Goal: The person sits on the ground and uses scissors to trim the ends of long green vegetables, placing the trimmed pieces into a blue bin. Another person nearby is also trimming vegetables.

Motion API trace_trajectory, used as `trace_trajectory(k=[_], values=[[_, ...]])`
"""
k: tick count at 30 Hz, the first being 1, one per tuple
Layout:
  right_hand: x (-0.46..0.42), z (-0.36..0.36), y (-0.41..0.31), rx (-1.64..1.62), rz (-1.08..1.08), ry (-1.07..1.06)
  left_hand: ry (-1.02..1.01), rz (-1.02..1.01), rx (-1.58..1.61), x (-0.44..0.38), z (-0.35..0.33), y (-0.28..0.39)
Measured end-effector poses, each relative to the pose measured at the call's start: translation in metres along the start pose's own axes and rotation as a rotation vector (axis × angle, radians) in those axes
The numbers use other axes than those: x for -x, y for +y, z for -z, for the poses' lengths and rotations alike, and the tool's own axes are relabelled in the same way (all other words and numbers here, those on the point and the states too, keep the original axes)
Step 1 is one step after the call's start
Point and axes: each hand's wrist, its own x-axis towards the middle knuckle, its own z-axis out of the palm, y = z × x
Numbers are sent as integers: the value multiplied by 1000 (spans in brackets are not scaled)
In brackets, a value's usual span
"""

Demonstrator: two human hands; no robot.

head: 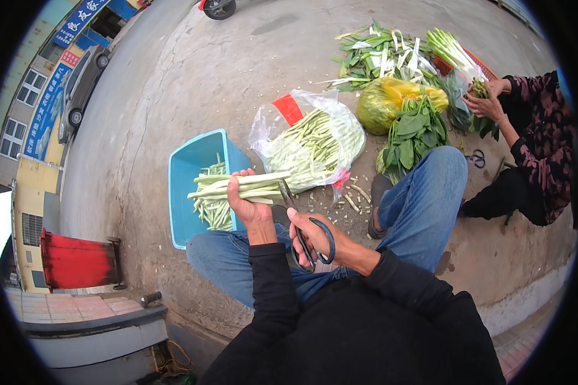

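Observation:
A bunch of pale green beans (212,185) lies across my left hand (250,204), fingers wrapped around it. In my right hand (313,240) I hold black-handled scissors (328,240); their blades reach the right-hand ends of the beans. Whether the blades are closed on a bean I cannot tell. Left of my hands stands a blue plastic bin (177,202) with cut bean pieces (214,214) inside, partly hidden by the held bunch. Just beyond my hands, an open clear plastic bag (351,130) is full of long green beans (308,139).
Bean trimmings (354,202) litter the concrete. Right of the bag are a yellow plastic bag (380,103), leafy greens (412,130) and a leek-leaf heap (385,53). A person's hands (486,101) hold greens at right, near other scissors (477,158). A red wheeled bin (79,260) stands left.

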Motion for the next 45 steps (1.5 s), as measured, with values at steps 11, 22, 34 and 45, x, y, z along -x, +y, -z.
trace_trajectory(k=[11, 22, 34, 45], values=[[-5, -4, 3, 176, 156, 90, -43, 13, 11, 3, -2, 0], [2, -7, 27, 509, 398, 220, -316, -24, 82, 8, -3, 15], [-1, -2, 39, 575, 547, 263, -564, -39, 73, 10, -5, 34], [29, 12, 28, 566, 507, 283, -687, 48, 243, 0, 5, 47]])
